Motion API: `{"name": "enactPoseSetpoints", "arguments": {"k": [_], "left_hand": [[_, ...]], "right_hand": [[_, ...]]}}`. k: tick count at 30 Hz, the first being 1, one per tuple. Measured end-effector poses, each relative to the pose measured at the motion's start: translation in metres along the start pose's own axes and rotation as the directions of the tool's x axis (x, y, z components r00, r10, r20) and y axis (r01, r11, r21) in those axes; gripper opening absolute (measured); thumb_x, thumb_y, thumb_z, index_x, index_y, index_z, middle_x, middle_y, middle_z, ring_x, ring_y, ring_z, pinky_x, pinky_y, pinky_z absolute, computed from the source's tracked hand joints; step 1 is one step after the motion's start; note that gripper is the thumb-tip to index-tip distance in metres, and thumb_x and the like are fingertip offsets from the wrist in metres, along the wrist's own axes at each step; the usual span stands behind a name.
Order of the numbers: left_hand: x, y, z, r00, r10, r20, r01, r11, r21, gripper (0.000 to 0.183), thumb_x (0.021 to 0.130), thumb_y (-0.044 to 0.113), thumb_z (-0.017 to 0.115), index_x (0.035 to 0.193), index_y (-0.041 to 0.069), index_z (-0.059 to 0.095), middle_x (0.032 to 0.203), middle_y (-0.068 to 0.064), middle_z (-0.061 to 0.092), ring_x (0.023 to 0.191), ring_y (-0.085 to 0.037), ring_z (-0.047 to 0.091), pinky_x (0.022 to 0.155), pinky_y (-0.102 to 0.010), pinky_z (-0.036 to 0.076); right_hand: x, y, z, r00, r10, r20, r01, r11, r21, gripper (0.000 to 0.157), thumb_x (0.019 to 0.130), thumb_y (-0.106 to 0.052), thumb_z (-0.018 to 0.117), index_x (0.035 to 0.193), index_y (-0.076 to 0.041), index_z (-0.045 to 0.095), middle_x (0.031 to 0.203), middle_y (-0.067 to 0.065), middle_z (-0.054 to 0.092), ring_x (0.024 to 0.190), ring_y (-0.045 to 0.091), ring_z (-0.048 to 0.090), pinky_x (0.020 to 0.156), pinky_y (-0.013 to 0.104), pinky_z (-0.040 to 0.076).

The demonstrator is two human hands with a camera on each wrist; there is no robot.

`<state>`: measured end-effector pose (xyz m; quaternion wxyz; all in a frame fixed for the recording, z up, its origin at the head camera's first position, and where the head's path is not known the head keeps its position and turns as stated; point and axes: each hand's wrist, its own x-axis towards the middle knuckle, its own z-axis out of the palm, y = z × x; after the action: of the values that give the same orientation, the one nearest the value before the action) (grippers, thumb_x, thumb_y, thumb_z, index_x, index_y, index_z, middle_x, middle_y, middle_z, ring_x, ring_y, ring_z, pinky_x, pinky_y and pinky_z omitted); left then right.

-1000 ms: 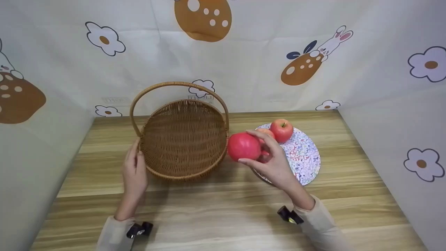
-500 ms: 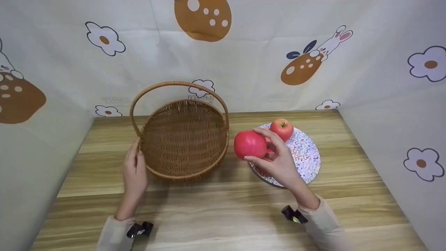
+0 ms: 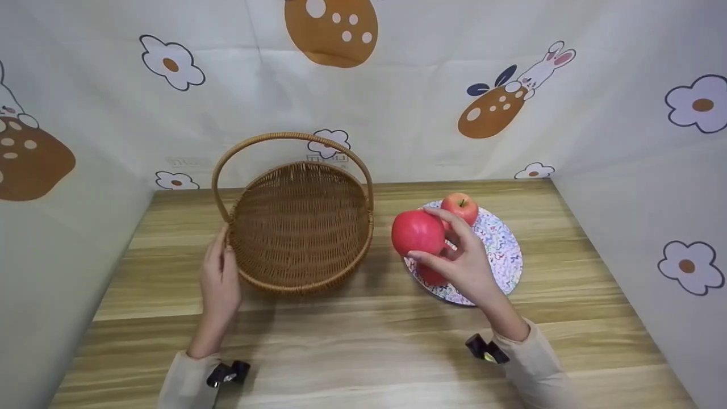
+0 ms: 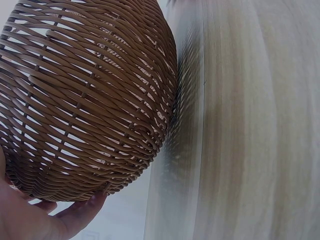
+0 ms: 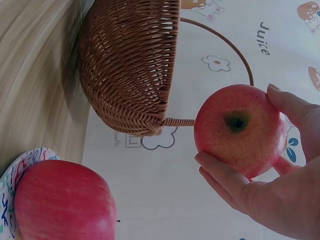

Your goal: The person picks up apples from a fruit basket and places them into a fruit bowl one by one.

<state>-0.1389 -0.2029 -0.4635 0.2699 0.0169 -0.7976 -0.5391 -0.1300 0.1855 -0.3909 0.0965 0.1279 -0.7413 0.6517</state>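
Note:
A red apple (image 3: 418,233) is held in my right hand (image 3: 471,267), thumb and fingers spread round it, raised over the left part of the plate. The right wrist view shows the green-tinged hollow of that apple (image 5: 240,122). My left hand (image 3: 220,278) grips the left side of a brown wicker basket (image 3: 301,227), its fingers (image 4: 82,215) against the weave. The basket stands on the table, its handle up and its inside bare. On the round, colour-speckled plate (image 3: 502,250) lies an apple with a stem (image 3: 461,208). Another apple (image 3: 431,276) there is partly hidden by my right hand.
The wood-grain table (image 3: 341,341) reaches back to a pale cloth wall (image 3: 409,113) printed with flowers and rabbits. Similar cloth walls stand at both sides. The basket handle (image 3: 292,136) arches high above the rim.
My right hand has moved the apple right, away from the basket's rim and over the plate. The left hand and the basket have stayed where they were.

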Motion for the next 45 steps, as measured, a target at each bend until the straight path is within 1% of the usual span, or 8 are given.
{"name": "enactPoseSetpoints", "arguments": {"k": [7,14,22,30,34,38,41,45], "left_hand": [[0.000,-0.001,0.000,1.000,0.011,-0.005,-0.011,1.000,0.000,0.047,0.107,0.001,0.041,0.152,-0.010,0.048,0.156,-0.033,0.046,0.148,-0.050,0.041,0.127,-0.057,0.029],[0.000,-0.001,0.001,1.000,0.014,-0.006,-0.015,1.000,-0.002,0.046,0.107,0.001,0.041,0.151,-0.011,0.048,0.156,-0.033,0.046,0.149,-0.049,0.040,0.127,-0.053,0.029],[0.000,0.001,0.000,1.000,-0.012,0.013,0.012,1.000,-0.002,0.047,0.107,0.000,0.040,0.153,-0.009,0.047,0.159,-0.031,0.045,0.151,-0.046,0.039,0.127,-0.051,0.029],[0.000,0.000,0.001,1.000,0.021,0.001,-0.021,1.000,-0.008,0.046,0.107,-0.001,0.041,0.152,-0.011,0.047,0.157,-0.032,0.045,0.149,-0.048,0.040,0.128,-0.047,0.029],[0.000,0.000,0.001,1.000,0.009,0.007,-0.009,1.000,-0.011,0.047,0.107,-0.001,0.041,0.152,-0.011,0.047,0.159,-0.031,0.044,0.151,-0.047,0.039,0.128,-0.048,0.028],[0.000,0.000,0.000,1.000,-0.009,0.013,0.009,1.000,-0.011,0.047,0.107,-0.001,0.041,0.153,-0.009,0.046,0.160,-0.030,0.043,0.151,-0.046,0.038,0.128,-0.050,0.028],[0.000,0.000,0.000,1.000,-0.020,0.014,0.020,1.000,-0.012,0.048,0.107,-0.001,0.041,0.153,-0.009,0.046,0.161,-0.029,0.043,0.152,-0.045,0.038,0.128,-0.051,0.028],[0.000,0.001,0.000,1.000,-0.021,0.016,0.021,1.000,-0.008,0.048,0.107,0.000,0.041,0.154,-0.008,0.046,0.160,-0.029,0.043,0.151,-0.046,0.038,0.128,-0.052,0.028]], "right_hand": [[-0.001,0.003,-0.006,1.000,-0.014,-0.002,0.014,0.999,-0.029,0.069,0.078,0.009,0.087,0.141,0.002,0.060,0.145,0.015,0.056,0.119,0.035,0.066,0.094,0.037,0.063],[-0.001,0.005,-0.012,1.000,-0.006,-0.020,0.005,0.999,-0.040,0.071,0.078,0.011,0.086,0.143,0.002,0.059,0.146,0.017,0.055,0.118,0.033,0.066,0.091,0.034,0.063],[-0.001,0.006,-0.020,0.999,0.021,-0.045,-0.023,0.999,-0.032,0.072,0.078,0.012,0.086,0.144,0.005,0.057,0.145,0.015,0.057,0.116,0.030,0.068,0.090,0.034,0.064],[-0.001,0.008,-0.027,0.999,0.012,-0.052,-0.014,0.999,-0.042,0.071,0.079,0.011,0.086,0.144,0.000,0.060,0.144,0.015,0.058,0.117,0.034,0.067,0.088,0.035,0.064],[-0.001,0.007,-0.030,0.998,0.028,-0.059,-0.030,0.999,-0.038,0.072,0.079,0.011,0.085,0.145,0.002,0.057,0.147,0.015,0.056,0.119,0.032,0.066,0.090,0.035,0.064],[-0.002,0.005,-0.033,0.996,0.054,-0.074,-0.057,0.998,-0.041,0.071,0.080,0.012,0.084,0.145,0.002,0.057,0.150,0.015,0.053,0.123,0.037,0.064,0.092,0.036,0.063],[-0.003,0.006,-0.036,0.995,0.058,-0.083,-0.063,0.997,-0.052,0.071,0.079,0.013,0.084,0.145,0.002,0.057,0.151,0.014,0.051,0.124,0.039,0.063,0.092,0.034,0.063],[-0.003,0.007,-0.041,0.994,0.057,-0.090,-0.062,0.997,-0.056,0.072,0.079,0.014,0.083,0.146,0.004,0.056,0.151,0.013,0.051,0.120,0.033,0.064,0.092,0.030,0.063]]}}
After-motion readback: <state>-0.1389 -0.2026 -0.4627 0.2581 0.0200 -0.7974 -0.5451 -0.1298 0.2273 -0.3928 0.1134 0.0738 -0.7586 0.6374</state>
